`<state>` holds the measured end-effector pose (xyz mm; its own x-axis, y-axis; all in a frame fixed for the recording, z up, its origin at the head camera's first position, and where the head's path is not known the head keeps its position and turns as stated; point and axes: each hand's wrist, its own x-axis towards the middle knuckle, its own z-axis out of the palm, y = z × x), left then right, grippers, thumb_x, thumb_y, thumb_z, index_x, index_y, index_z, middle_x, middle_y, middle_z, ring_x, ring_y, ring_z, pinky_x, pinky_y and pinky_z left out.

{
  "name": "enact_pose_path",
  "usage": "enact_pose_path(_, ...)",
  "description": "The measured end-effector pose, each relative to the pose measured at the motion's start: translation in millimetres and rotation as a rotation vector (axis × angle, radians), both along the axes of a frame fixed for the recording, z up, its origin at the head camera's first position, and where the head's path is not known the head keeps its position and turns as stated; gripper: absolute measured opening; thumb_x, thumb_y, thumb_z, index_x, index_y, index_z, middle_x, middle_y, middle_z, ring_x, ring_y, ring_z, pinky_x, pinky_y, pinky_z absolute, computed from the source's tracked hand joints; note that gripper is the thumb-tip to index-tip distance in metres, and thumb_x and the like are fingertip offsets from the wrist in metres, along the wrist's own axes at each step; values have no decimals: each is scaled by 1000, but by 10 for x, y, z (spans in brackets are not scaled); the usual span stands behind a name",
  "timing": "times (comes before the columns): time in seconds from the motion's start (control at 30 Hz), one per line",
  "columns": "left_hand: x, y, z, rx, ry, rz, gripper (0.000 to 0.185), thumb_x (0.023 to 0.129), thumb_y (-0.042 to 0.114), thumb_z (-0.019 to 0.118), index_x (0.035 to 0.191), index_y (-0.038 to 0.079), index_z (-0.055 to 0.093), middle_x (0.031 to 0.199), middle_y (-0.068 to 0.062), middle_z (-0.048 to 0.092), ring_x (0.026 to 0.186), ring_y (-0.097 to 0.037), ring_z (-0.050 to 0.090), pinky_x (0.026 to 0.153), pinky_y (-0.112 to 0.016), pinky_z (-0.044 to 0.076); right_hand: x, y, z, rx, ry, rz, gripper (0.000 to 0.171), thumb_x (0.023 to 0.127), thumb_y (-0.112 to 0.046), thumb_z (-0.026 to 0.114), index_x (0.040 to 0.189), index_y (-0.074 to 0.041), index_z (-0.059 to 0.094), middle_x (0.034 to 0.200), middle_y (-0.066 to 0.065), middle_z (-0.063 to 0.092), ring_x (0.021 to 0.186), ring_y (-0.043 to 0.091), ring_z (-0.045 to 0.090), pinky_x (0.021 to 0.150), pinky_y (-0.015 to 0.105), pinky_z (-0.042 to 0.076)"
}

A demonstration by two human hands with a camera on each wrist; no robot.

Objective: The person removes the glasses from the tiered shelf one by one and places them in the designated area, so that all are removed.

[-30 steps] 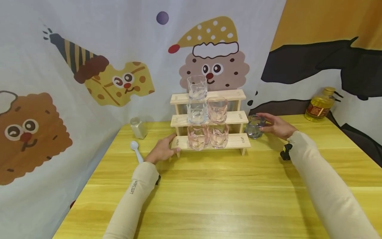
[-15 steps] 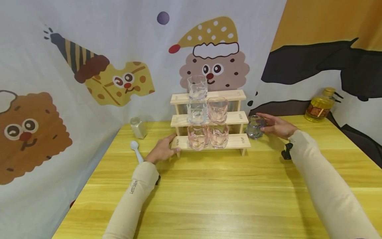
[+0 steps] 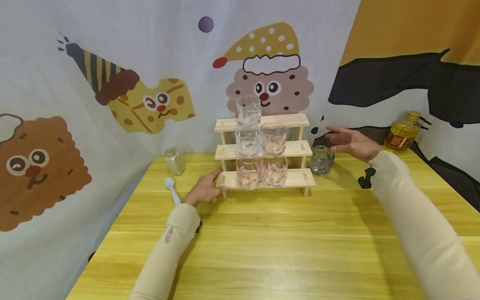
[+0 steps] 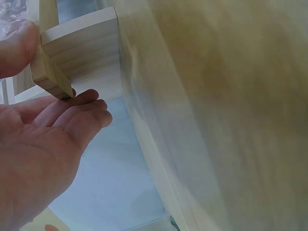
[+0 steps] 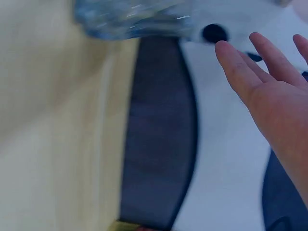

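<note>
Nothing is held on the right: the right hand [image 3: 350,143] hangs in the air with fingers spread and straight, above and just to the right of the smoky grey glass [image 3: 321,160], clear of it. That glass stands upright on the yellow wooden table [image 3: 285,246], just beside the right end of the three-step wooden rack [image 3: 300,121]. The right wrist view agrees: straight fingers [image 5: 240,77] apart from a blurred bluish glass [image 5: 134,19] at the top edge.

Over on the left, the left hand [image 3: 204,189] is at the rack's lower left corner. The left wrist view shows the thumb [image 4: 17,48] on one side of the wooden corner [image 4: 53,77] and the fingertips [image 4: 91,103] against the other, so it pinches the rack lightly there.

On the rack: two pink glasses [image 3: 261,171] side by side on the bottom step, a clear glass [image 3: 247,141] and a pink glass [image 3: 273,137] on the middle step, and one clear glass [image 3: 248,110] on top.

Left of the rack lie a white plastic spoon [image 3: 171,189] and a small shaker jar [image 3: 174,160]. At the far right corner stands a bottle of oil [image 3: 403,132]. Behind it all hangs a cartoon biscuit backdrop [image 3: 112,62].
</note>
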<state>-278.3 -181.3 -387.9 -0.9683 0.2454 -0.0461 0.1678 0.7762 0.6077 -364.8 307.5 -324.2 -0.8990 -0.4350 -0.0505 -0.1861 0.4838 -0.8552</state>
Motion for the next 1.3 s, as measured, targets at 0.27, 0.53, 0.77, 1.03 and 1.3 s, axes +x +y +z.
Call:
enact_pose_path(0.27, -13, 9, 4, 11, -1, 3, 72, 97, 22, 66, 159, 10, 30, 147, -26, 52, 132, -41, 53, 109, -54, 44, 55, -224, 496, 6, 123, 60, 77, 100, -15, 61, 163, -27, 18, 167, 16, 24, 153, 41, 23, 118, 66, 24)
enact_pose_path(0.53, -17, 17, 11, 3, 4, -9, 72, 97, 23, 66, 158, 9, 31, 146, -26, 52, 131, -42, 53, 109, -55, 43, 35, -616, 718, -133, 114, 135, 78, 98, -6, 62, 162, -26, 22, 166, 15, 28, 154, 36, 25, 120, 65, 21)
enact_pose_path(0.77, 0, 20, 16, 4, -6, -3, 70, 98, 23, 66, 158, 11, 32, 142, -24, 56, 122, -38, 59, 102, -51, 48, -41, -1015, 788, -238, 65, 149, 74, 99, 1, 57, 161, -21, 23, 165, 18, 29, 154, 35, 26, 123, 59, 23)
enact_pose_path(1.03, 19, 20, 39, -8, -5, -6, 71, 98, 23, 66, 158, 8, 31, 149, -26, 49, 135, -43, 50, 112, -55, 42, -98, -1514, 874, -300, 84, 35, 73, 98, -2, 61, 161, -16, 25, 162, 20, 34, 149, 36, 35, 119, 49, 37)
enact_pose_path(1.3, 29, 30, 47, -1, -17, 3, 72, 98, 23, 65, 158, 7, 29, 152, -25, 46, 140, -43, 46, 114, -56, 39, -148, -2016, 929, -243, 124, -119, 79, 91, -8, 73, 158, -16, 32, 159, 17, 40, 144, 32, 43, 114, 47, 43)
